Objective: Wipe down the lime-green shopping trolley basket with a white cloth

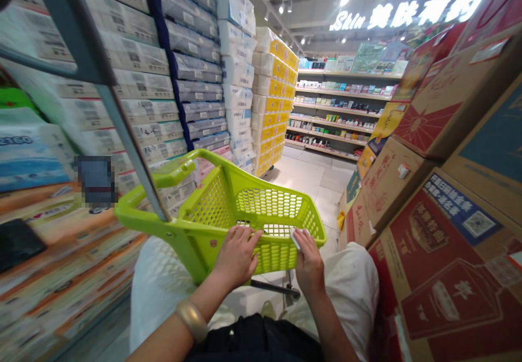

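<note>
A lime-green plastic shopping basket (212,204) with a perforated body and a looped handle rests tilted across my lap. My left hand (236,256) lies on its near side wall, fingers curled over the upper rim. My right hand (308,258) presses a small white cloth or wipe (294,238) against the rim at the basket's right corner, fingers closed round it. A gold bangle (191,318) circles my left wrist. The basket's inside looks empty as far as it shows.
Tall stacks of wrapped tissue packs (191,57) line the left side. Red and brown cardboard boxes (444,242) are piled close on the right. A grey metal bar (122,128) slants across the left foreground. Tiled aisle floor (314,180) leads to stocked shelves (338,117).
</note>
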A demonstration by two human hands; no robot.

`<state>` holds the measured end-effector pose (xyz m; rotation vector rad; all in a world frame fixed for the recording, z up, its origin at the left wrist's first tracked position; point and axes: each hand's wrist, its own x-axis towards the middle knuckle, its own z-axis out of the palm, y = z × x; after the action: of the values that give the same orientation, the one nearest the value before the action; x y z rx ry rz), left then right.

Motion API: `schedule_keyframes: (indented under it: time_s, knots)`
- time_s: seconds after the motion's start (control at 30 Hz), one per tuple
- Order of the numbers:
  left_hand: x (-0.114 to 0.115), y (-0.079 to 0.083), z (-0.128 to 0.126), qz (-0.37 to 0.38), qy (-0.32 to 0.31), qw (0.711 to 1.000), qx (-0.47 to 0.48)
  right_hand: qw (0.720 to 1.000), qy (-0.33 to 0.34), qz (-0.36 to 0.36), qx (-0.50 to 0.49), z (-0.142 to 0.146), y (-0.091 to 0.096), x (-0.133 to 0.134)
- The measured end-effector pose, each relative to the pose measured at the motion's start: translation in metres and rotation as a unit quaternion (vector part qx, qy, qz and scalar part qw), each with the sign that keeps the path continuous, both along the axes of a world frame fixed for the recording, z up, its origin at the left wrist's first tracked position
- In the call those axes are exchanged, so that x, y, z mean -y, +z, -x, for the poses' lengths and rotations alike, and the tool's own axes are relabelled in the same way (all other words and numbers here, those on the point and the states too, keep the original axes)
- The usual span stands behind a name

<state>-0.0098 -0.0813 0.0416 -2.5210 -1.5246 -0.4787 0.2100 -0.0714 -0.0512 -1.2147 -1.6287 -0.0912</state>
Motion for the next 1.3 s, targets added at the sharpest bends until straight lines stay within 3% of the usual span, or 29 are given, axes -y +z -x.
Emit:
schedule_keyframes:
  time_s: [0.1, 0.2, 0.37, 0.43, 0.6, 0.7, 0.77, 0.9, 0.97, 1.03, 1.2, 1.3]
  knots:
    - [-0.001, -0.001, 0.000, 0.002, 0.000, 1.000, 0.000, 0.996, -0.076, 0.019, -0.030, -0.022, -0.003, -0.002]
    - [-0.001, -0.001, 0.000, 0.006, 0.003, 1.000, -0.002, 0.993, -0.110, 0.029, -0.041, -0.022, -0.001, -0.002]
    - [-0.001, 0.000, -0.001, 0.001, 0.005, 1.000, -0.006, 1.000, 0.021, 0.009, 0.020, 0.012, 0.005, 0.001]
    - [-0.001, -0.001, 0.000, 0.001, 0.004, 1.000, -0.007, 0.999, 0.043, 0.005, 0.028, 0.013, 0.005, 0.002]
    - [-0.002, -0.002, 0.000, 0.001, 0.000, 1.000, -0.005, 0.998, -0.062, 0.016, -0.029, -0.017, -0.001, -0.001]
    - [-0.002, -0.002, 0.001, 0.000, 0.001, 1.000, -0.002, 0.993, -0.107, 0.026, -0.043, -0.020, -0.001, -0.001]
    - [-0.002, -0.002, 0.000, 0.000, 0.001, 1.000, 0.001, 0.996, -0.082, 0.019, -0.026, -0.008, 0.001, 0.000]
    - [-0.002, -0.002, 0.000, -0.002, 0.001, 1.000, 0.000, 0.999, 0.040, -0.003, 0.035, 0.024, 0.008, 0.002]
    - [-0.001, -0.002, 0.001, -0.003, 0.000, 1.000, -0.002, 0.997, 0.062, -0.003, 0.039, 0.026, 0.008, 0.003]
    - [-0.001, -0.002, 0.001, -0.004, 0.000, 1.000, -0.002, 0.999, 0.040, 0.000, 0.023, 0.016, 0.006, 0.002]
    - [-0.002, -0.003, 0.001, -0.005, -0.002, 1.000, -0.001, 0.994, -0.096, 0.028, -0.038, -0.028, -0.003, -0.001]
    - [-0.002, -0.003, 0.001, -0.009, -0.002, 1.000, 0.000, 0.991, -0.123, 0.032, -0.049, -0.025, -0.003, -0.001]
